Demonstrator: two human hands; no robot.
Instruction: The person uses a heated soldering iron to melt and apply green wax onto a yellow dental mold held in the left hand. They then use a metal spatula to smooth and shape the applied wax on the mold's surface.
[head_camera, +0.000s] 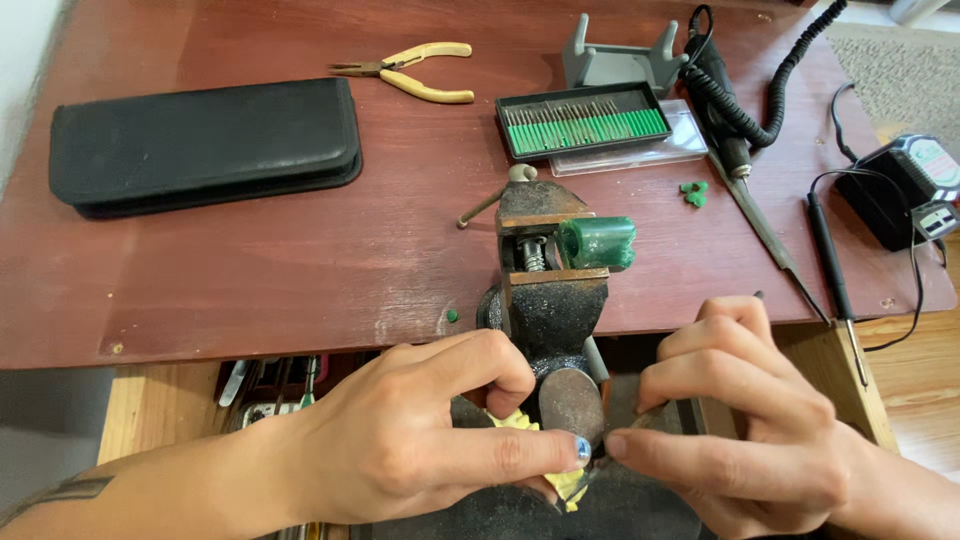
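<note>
Reddish wooden bench with a black bench vise clamping a green wax block; your left hand and right hand both pinch something small below the vise's front edge, can't tell what; yellow cloth peeks underneath

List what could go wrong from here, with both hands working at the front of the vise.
1. The left hand and right hand meet fingertip to fingertip beside the vise; a slip could pinch or scrape a finger.
2. The green block sticks out sideways from the vise and might shift.
3. The coiled cord crosses the table near the edge and could snag.
</note>
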